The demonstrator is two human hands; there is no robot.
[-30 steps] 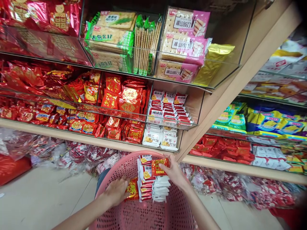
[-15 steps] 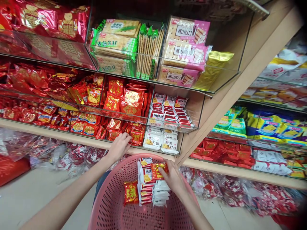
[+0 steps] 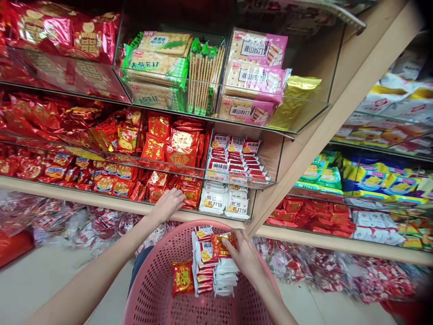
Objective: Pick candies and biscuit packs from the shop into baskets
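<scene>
My right hand [image 3: 246, 253] reaches into a pink perforated plastic basket [image 3: 158, 248], thumb and fingers closed on a small red-and-gold snack packet [image 3: 222, 245]. That packet lies over the top of two stacked rows of small white wrapped biscuit packets [image 3: 204, 275]. Left of the rows, another red-and-gold packet [image 3: 183, 278] leans in the basket. Beyond the rim, my left hand [image 3: 170, 204] is at the front of the lowest shelf, beside red snack packets [image 3: 191, 194]. Its fingers are bent and close together; what the fingertips hold, if anything, is hidden.
Clear shelf fronts [image 3: 237, 178] hold back white biscuit packets [image 3: 213, 198] and red packets. Above sit larger cracker packs [image 3: 155, 63]. A wooden upright [image 3: 297, 149] divides the shelving. Bagged goods [image 3: 311, 271] lie on the floor under the shelves.
The view has shifted slightly, so the shelves appear a little lower and further left. Both hands keep about the same positions, and the right still holds the red-and-gold packet.
</scene>
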